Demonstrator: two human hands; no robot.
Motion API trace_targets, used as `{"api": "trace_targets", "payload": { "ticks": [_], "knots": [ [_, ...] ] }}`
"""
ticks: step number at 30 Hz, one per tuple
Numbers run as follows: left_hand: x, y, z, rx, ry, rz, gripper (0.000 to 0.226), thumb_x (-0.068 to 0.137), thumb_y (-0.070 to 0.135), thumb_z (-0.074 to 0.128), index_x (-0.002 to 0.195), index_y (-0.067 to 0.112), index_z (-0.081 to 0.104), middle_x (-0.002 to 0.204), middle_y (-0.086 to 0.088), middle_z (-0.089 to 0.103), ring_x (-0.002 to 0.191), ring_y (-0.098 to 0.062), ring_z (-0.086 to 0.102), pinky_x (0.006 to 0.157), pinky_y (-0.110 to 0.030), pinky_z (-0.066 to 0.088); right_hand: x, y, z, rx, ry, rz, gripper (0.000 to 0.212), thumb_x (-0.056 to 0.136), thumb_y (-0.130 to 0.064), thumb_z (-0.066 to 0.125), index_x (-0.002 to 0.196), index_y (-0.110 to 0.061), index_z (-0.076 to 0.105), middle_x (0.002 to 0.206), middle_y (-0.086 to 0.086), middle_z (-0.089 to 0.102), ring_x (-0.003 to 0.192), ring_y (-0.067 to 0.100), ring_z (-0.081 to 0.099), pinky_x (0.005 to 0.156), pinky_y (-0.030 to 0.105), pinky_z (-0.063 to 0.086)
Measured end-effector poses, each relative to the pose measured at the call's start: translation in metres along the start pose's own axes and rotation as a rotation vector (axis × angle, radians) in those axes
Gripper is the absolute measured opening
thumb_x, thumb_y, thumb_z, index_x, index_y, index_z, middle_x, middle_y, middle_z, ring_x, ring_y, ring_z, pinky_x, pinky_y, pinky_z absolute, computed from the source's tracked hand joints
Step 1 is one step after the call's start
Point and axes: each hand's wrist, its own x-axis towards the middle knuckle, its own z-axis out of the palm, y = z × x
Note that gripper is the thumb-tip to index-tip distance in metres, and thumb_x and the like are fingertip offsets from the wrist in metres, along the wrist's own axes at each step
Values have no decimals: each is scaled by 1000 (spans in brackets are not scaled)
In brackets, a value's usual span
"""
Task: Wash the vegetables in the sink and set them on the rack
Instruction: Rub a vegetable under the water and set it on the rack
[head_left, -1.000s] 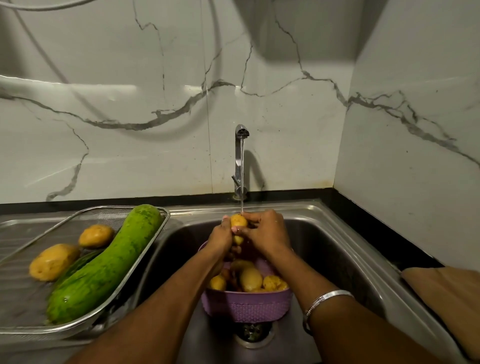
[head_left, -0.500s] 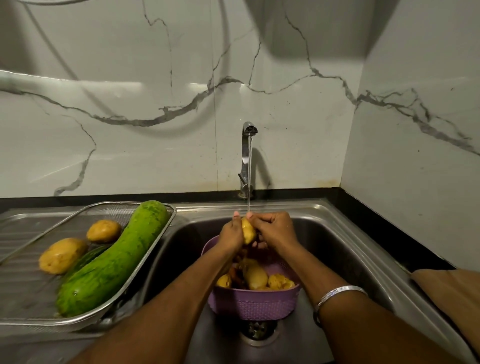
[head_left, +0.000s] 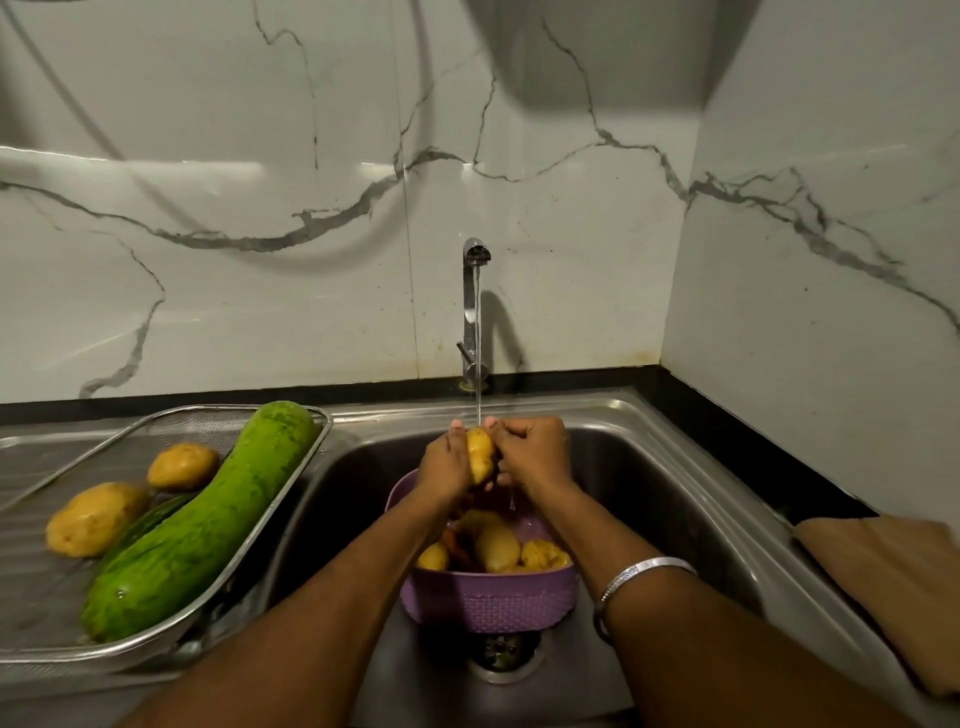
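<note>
A small yellow potato (head_left: 479, 453) is held under the running tap (head_left: 474, 312), above the steel sink (head_left: 675, 467). My left hand (head_left: 444, 465) grips its left side and my right hand (head_left: 535, 452) grips its right side. Below them a purple basket (head_left: 493, 603) stands over the drain with several potatoes (head_left: 497, 545) in it. On the left, a wire mesh rack (head_left: 47, 582) holds a large green gourd (head_left: 197, 525), two potatoes (head_left: 93, 517) (head_left: 182, 466) and a dark green vegetable (head_left: 150, 525) half hidden under the gourd.
The marble wall stands close behind the tap and turns a corner on the right. A brown cloth (head_left: 888, 587) lies on the counter at the right edge. The drain (head_left: 501, 654) shows below the basket.
The potato has turned between my hands, from a small end showing on top to standing lengthwise under the stream. The view has shifted slightly left.
</note>
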Motion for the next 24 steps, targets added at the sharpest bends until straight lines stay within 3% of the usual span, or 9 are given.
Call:
{"api": "trace_targets", "payload": {
  "ticks": [3,7,10,14,17,19,21,24],
  "knots": [
    [-4,2,1,-4,13,79,51,108,45,25,110,11,63,99,-17,70,86,-26,67,69,-32,53,1,-2,-3,10,-9,31,10,95,-26,70,91,-20,78,78,0,74,67,13,68,55,25,57],
    [-8,4,-5,-19,2,97,41,109,42,26,101,25,62,89,-1,66,85,-14,65,68,-28,53,0,-4,0,73,-157,69,13,86,-23,81,98,-23,74,97,-1,75,92,15,71,62,25,60],
    [-10,1,-1,91,-17,153,43,107,47,26,104,26,64,95,-5,70,93,-21,69,84,-43,58,0,-1,1,-8,-10,-1,12,87,-26,80,79,-24,71,80,-3,72,79,16,71,68,34,63],
    [-12,3,-1,138,17,178,51,106,49,26,111,19,66,100,-6,72,97,-22,69,91,-45,56,2,-1,7,-13,45,22,17,91,-26,75,76,-21,70,75,0,71,75,19,70,72,41,63],
    [-13,4,-1,59,-42,108,46,107,47,26,126,18,56,113,-9,66,104,-22,65,95,-46,55,5,-2,6,-30,-83,68,6,95,-22,69,89,-21,69,91,-1,70,83,14,66,63,26,55],
    [-15,6,-2,-47,-97,-2,37,109,37,28,135,17,47,120,-12,61,102,-23,64,86,-40,57,4,-2,6,-30,-166,95,8,98,-17,64,103,-22,68,103,-1,68,92,11,63,66,18,50],
    [-18,10,0,-178,-166,-98,30,109,27,33,135,19,45,115,-13,62,93,-25,67,75,-38,58,7,1,6,-43,-159,118,19,102,-17,56,117,-22,67,112,1,66,102,16,63,73,22,52],
    [-17,11,1,-349,-211,-166,30,107,23,36,133,23,52,120,-14,62,106,-32,64,82,-46,60,9,0,5,-56,-97,217,32,109,-25,41,134,-21,61,128,11,62,113,27,61,83,33,53]
  ]
}}
